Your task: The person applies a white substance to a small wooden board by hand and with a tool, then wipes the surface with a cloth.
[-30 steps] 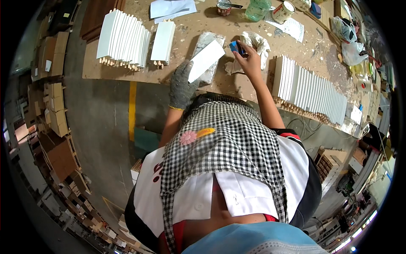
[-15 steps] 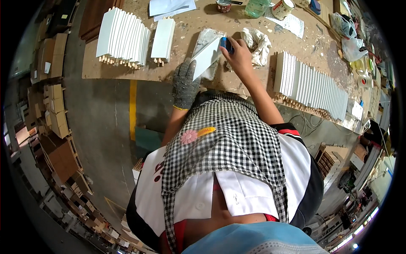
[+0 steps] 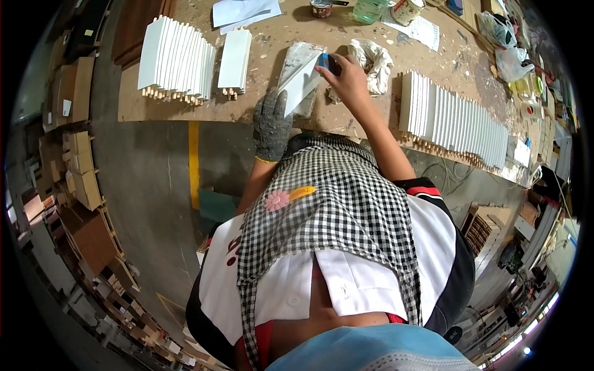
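My left hand (image 3: 271,127), in a dark grey knitted glove, grips the near end of a white-painted wooden slat (image 3: 301,90). The slat lies slantwise over a paint-stained board (image 3: 296,60) on the workbench and looks tilted on its edge. At the slat's far end, my bare right hand (image 3: 350,80) pinches a small blue block (image 3: 324,61) against it; the block's kind is not clear, as the fingers cover part of it. Beside that hand lies a crumpled off-white cloth (image 3: 373,65).
White slats with wooden pegs stand in a row at left (image 3: 176,59), a smaller stack (image 3: 235,60) beside them. Another long row (image 3: 451,117) lines the bench's right side. Papers (image 3: 245,12), a small tin (image 3: 321,8) and a green-tinted container (image 3: 368,9) sit at the back.
The slat has tipped, so its face looks narrower and more shaded. Both hands keep their hold, and the right has barely moved along the slat. The view has shifted slightly.
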### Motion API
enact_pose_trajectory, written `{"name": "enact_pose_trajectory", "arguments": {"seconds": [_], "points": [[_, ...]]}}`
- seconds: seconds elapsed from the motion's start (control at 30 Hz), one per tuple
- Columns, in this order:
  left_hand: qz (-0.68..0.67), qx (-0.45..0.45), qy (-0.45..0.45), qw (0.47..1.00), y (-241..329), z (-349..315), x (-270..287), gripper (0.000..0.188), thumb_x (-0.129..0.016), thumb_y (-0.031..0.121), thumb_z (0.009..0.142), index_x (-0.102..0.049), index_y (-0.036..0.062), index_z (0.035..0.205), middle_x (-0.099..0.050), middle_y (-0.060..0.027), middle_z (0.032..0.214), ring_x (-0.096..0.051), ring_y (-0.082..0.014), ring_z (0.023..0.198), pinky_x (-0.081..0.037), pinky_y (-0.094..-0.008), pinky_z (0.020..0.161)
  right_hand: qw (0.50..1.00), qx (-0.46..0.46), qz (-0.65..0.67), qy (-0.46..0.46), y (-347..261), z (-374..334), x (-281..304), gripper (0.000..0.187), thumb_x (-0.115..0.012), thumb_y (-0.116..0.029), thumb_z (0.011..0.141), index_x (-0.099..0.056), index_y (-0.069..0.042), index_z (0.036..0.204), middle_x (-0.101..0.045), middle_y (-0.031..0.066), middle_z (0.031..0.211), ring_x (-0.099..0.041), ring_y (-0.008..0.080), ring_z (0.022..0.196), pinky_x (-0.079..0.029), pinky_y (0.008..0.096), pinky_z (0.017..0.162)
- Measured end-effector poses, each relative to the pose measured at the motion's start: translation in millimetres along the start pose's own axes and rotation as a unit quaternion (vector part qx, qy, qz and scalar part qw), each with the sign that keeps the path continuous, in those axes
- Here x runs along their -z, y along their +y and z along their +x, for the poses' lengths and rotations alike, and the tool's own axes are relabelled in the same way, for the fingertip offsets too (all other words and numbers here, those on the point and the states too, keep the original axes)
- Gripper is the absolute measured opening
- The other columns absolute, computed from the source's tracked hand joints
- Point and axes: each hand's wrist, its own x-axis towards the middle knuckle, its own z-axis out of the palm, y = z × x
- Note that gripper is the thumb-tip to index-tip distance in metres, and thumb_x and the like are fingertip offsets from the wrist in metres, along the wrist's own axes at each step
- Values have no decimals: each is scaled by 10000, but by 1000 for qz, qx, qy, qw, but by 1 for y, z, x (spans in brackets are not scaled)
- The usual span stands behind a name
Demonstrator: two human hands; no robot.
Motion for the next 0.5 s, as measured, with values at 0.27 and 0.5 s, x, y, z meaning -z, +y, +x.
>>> {"name": "enact_pose_trajectory", "arguments": {"seconds": [0.27, 0.5], "points": [[18, 17, -15, 1000, 6, 1, 4, 645, -740, 114, 806, -507, 24, 1400, -523, -222, 1400, -522, -402, 1251, -417, -497, 1070, 996, -49, -67, -38, 12, -13, 5, 566, -774, -462, 833, -687, 10, 1133, -651, 184, 948, -661, 360, 828, -545, 441, 736], [26, 18, -12, 999, 7, -2, 1, 658, -741, 126, 819, -494, 34, 1423, -500, -209, 1432, -503, -398, 1273, -402, -499, 1081, 997, -48, -44, -35, 1, -12, 1, 617, -783, -501, 820, -701, 24, 1134, -670, 193, 938, -678, 328, 811, -544, 416, 731]]}}
